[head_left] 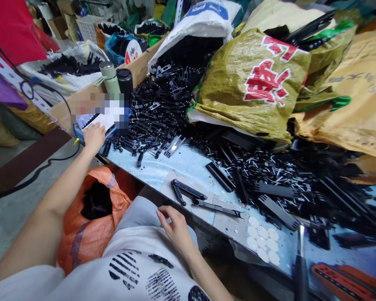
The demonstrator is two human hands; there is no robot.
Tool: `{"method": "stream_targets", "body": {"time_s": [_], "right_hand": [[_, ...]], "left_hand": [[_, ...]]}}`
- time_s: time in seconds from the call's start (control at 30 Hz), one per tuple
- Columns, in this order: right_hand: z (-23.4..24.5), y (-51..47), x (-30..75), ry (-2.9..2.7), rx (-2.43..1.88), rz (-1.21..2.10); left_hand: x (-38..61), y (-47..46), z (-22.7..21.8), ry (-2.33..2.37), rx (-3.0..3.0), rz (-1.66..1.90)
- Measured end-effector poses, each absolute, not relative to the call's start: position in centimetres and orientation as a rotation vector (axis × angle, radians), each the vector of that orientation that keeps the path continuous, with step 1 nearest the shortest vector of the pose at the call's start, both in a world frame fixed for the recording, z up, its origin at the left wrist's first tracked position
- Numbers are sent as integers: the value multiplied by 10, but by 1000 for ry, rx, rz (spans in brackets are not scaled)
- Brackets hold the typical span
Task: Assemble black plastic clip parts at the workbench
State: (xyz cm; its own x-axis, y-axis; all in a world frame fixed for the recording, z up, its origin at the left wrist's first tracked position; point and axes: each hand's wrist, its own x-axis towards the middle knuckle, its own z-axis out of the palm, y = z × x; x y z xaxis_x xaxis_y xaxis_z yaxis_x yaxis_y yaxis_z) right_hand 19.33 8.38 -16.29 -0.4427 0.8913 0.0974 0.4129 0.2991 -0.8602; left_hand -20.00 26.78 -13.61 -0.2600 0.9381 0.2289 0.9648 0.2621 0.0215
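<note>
Clip halves point(188, 193) lie just beyond your right hand point(174, 228), long axis slanting rightward along the counter point(188, 167), its grip apart and empty; your left hand point(94, 136) rests flat, far off.

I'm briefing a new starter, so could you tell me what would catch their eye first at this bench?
First, the heap of black metal parts spilling from a white sack across the table, beside a big yellow sack with red characters. Nearer, the left hand rests on a blue tray at the table's left end, and the right hand lies empty in the lap by the table edge.
</note>
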Motion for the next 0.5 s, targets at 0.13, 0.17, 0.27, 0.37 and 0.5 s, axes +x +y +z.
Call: {"method": "stream_targets", "body": {"time_s": [0.13,0.17,0.27,0.37,0.5], "right_hand": [[-161,88,210,-1997,-1134,962],[-161,92,219,-1983,-1144,910],[-162,107,258,-1915,-1265,706],[-167,126,305,-1997,-1456,497],[-182,148,352,-2339,-1600,275]], "left_hand": [[-182,260,-131,-2225,-1829,-378],[-168,255,-133,-2174,-1850,-440],[-106,234,-145,-1930,-2123,-612],[-25,206,-159,-1488,-2584,-687],[66,187,-173,-826,-2954,-547]]}}
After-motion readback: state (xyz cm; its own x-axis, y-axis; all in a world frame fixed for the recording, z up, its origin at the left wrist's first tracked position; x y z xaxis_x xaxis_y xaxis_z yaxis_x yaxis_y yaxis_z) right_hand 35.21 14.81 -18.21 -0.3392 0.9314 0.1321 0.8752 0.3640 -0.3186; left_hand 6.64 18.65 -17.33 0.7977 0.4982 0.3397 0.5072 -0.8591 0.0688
